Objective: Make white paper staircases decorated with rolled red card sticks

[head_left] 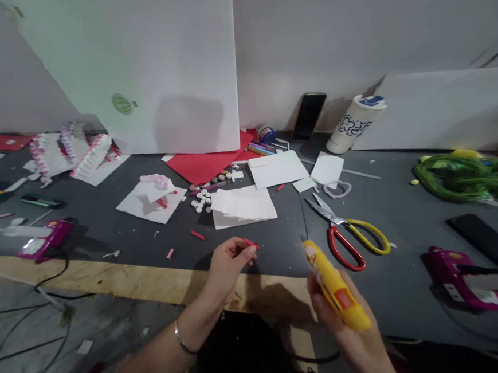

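Observation:
My left hand (pixel 229 265) is above the table's wooden front edge, fingers pinched on a small red piece (pixel 251 244), perhaps folded paper. To its right, my right hand (pixel 346 320) is wrapped round a yellow glue gun (pixel 331 285) with an orange-red patch, its tip pointing up and left. The tool and the red piece are apart. Beyond the left hand lies a stack of folded white paper (pixel 245 206). Scissors (pixel 336 221) with one red and one yellow handle lie spread just past the glue gun. A short red roll (pixel 197 236) rests left of the left hand.
White paper crafts (pixel 156 193) stand at the left. Small white pieces (pixel 202 201) lie mid-table. At the back are a phone (pixel 308 116) and a white tumbler (pixel 355 125). Green wire (pixel 460 177) is coiled at right. Purple power strips (pixel 461 278) (pixel 49 240) sit at both sides.

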Available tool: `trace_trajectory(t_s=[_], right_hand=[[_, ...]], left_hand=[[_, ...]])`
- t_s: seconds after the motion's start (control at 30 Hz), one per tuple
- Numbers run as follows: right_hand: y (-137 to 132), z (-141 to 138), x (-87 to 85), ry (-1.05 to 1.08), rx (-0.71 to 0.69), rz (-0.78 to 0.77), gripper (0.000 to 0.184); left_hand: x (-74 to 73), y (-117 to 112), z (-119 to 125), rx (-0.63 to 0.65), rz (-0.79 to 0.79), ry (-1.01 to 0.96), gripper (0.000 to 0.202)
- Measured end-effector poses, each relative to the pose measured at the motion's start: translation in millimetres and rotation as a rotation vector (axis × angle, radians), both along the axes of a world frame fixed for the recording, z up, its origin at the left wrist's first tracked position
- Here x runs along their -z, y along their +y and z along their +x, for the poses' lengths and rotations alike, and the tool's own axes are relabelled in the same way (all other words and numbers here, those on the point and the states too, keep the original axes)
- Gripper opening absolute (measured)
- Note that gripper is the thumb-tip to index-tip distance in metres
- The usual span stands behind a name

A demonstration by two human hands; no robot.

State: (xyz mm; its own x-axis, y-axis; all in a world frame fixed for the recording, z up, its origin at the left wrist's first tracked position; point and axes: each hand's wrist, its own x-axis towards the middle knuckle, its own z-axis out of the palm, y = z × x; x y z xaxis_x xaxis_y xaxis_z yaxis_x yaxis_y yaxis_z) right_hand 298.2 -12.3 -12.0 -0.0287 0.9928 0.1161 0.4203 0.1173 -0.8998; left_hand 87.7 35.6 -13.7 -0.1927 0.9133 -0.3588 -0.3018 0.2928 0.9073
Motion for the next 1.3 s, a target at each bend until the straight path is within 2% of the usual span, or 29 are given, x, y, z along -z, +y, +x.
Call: trace_trajectory(t_s=[0.17,0.43,0.8,1.3], right_hand=[[-11,-23,-12.1,0.060,-0.215,0.003,0.015],[-10,-27,-11.0,0.054,-0.331,0.023,0.009],[-8,-27,-2.4,0.031,-0.292,0.018,0.015],[-10,-23,2.0,0.018,-0.208,0.009,0.017]], left_hand=[[-3.2,-2,0,0.043,0.027,0.052,0.019],[-10.7,-5,-1,0.081,0.079,0.092,0.018],[-4.7,-11,-5,0.156,0.141,0.170,0.015],[-11.9,-12,-4,0.157,0.125,0.178,0.015]])
